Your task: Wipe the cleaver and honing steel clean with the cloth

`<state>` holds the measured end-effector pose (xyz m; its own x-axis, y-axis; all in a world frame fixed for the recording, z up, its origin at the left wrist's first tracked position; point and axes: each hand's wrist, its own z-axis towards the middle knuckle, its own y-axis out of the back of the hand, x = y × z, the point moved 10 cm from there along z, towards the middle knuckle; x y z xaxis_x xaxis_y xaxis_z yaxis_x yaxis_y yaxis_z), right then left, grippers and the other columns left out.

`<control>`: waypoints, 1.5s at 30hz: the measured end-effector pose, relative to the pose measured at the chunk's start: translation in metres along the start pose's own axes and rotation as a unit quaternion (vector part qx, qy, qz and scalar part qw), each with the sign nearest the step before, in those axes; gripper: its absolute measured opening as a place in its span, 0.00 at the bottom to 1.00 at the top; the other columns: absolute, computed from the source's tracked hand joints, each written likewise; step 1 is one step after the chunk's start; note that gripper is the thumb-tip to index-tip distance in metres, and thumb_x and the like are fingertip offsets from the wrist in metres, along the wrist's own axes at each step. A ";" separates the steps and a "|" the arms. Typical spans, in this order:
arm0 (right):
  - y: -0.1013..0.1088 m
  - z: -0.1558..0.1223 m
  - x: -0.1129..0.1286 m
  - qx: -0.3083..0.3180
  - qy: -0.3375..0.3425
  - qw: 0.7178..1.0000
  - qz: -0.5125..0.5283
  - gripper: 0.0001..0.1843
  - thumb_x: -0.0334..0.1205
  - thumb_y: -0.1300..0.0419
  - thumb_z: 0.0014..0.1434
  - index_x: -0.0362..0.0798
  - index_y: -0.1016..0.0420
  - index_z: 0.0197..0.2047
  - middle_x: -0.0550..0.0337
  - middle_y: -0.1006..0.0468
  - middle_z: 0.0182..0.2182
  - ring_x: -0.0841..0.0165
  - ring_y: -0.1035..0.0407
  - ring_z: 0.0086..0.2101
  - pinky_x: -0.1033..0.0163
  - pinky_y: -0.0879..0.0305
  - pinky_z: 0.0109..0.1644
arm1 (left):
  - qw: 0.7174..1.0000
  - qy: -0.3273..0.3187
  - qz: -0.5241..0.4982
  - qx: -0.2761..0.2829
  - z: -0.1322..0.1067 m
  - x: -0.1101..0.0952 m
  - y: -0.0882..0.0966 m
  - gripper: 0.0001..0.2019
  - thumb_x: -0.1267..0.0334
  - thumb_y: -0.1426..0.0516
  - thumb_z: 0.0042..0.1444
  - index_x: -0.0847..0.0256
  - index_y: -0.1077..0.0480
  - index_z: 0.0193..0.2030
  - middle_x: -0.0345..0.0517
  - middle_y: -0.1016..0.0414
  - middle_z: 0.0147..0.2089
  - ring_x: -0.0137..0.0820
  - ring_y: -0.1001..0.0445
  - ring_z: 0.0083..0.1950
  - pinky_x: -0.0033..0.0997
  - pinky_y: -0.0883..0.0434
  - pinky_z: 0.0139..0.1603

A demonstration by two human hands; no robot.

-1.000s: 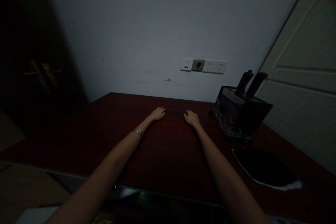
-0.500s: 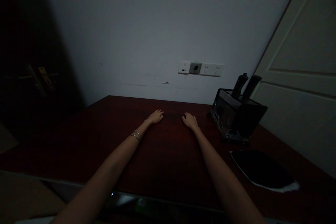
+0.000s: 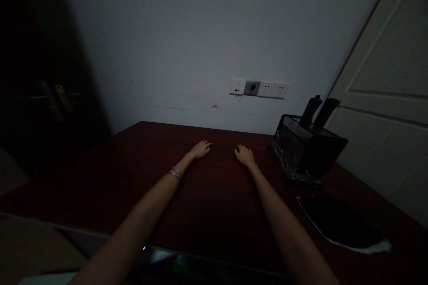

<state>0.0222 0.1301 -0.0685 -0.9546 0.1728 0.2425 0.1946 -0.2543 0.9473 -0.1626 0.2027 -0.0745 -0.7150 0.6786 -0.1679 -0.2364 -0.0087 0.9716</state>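
Observation:
Both my arms stretch forward over a dark red wooden table (image 3: 207, 200). My left hand (image 3: 200, 149) lies palm down on the tabletop with fingers flat, holding nothing; thin bracelets (image 3: 175, 173) circle its wrist. My right hand (image 3: 244, 155) also rests flat on the wood, fingers spread, a short gap to the right of the left hand. A black knife block (image 3: 307, 151) with two dark handles sticking up stands just to the right of my right hand, not touched.
A flat black item with a white edge (image 3: 341, 225) lies on the table at the near right. A strip of wall sockets (image 3: 259, 89) sits above the table's far edge. A pale door (image 3: 388, 98) is at right; dim furniture fills the dark left.
Only the view shifts slightly; both hands stay flat on the table in the same places.

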 end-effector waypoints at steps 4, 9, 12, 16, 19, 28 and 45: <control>0.000 0.000 0.000 0.002 0.001 1.000 0.001 0.24 0.49 0.51 0.60 0.45 0.39 0.56 0.51 0.40 0.58 0.59 0.47 0.58 0.44 0.55 0.60 | 1.000 0.006 -0.004 0.006 -0.001 0.001 -0.001 0.23 0.57 0.55 0.61 0.63 0.44 0.60 0.55 0.49 0.65 0.41 0.52 0.65 0.49 0.51 0.61; 0.002 -0.001 0.002 0.003 -0.003 1.000 0.004 0.24 0.49 0.51 0.60 0.45 0.39 0.55 0.51 0.40 0.58 0.59 0.48 0.58 0.45 0.56 0.60 | 1.000 0.009 -0.011 0.009 -0.002 0.000 0.000 0.22 0.62 0.57 0.60 0.64 0.44 0.61 0.53 0.50 0.65 0.38 0.54 0.66 0.39 0.51 0.62; 0.005 -0.003 0.004 0.002 -0.006 1.000 0.007 0.23 0.48 0.51 0.61 0.44 0.38 0.55 0.50 0.40 0.58 0.60 0.47 0.58 0.46 0.55 0.60 | 1.000 0.009 -0.017 0.006 -0.004 -0.001 0.003 0.23 0.62 0.57 0.59 0.64 0.43 0.60 0.53 0.50 0.65 0.38 0.54 0.66 0.38 0.51 0.63; 0.016 -0.012 0.009 -0.016 0.000 1.000 0.016 0.21 0.44 0.52 0.61 0.42 0.37 0.54 0.48 0.37 0.57 0.60 0.46 0.57 0.47 0.53 0.59 | 1.000 0.015 -0.027 -0.001 -0.007 -0.001 0.006 0.22 0.63 0.56 0.58 0.63 0.42 0.59 0.52 0.49 0.65 0.37 0.53 0.66 0.38 0.51 0.63; 0.036 -0.020 0.020 -0.041 0.017 0.999 0.025 0.19 0.37 0.52 0.60 0.41 0.32 0.51 0.47 0.31 0.52 0.61 0.39 0.53 0.51 0.51 0.59 | 0.999 0.020 -0.040 -0.010 -0.008 -0.002 0.010 0.22 0.63 0.55 0.58 0.63 0.40 0.58 0.51 0.48 0.65 0.36 0.52 0.66 0.37 0.50 0.63; 0.230 -0.099 0.097 -0.307 0.195 0.924 0.113 0.16 0.36 0.52 0.57 0.48 0.25 0.43 0.57 0.20 0.35 0.68 0.27 0.36 0.65 0.35 0.43 | 0.982 0.071 -0.132 -0.114 -0.014 0.004 0.048 0.16 0.68 0.53 0.53 0.60 0.29 0.45 0.47 0.32 0.55 0.35 0.40 0.60 0.36 0.45 0.62; 0.239 -0.084 -0.231 -0.240 -0.220 0.658 0.679 0.14 0.28 0.50 0.48 0.50 0.26 0.33 0.63 0.21 0.32 0.73 0.27 0.30 0.69 0.32 0.36 | 0.856 -0.036 -0.505 -0.107 0.081 -0.269 0.088 0.22 0.58 0.57 0.59 0.62 0.41 0.59 0.49 0.40 0.61 0.34 0.43 0.62 0.35 0.46 0.62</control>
<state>0.2701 -0.0501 0.0845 0.2048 -0.2923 0.9341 0.6058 -0.7117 -0.3555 0.0627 0.0792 0.0695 -0.0351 0.4636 -0.8854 -0.8302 0.4796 0.2840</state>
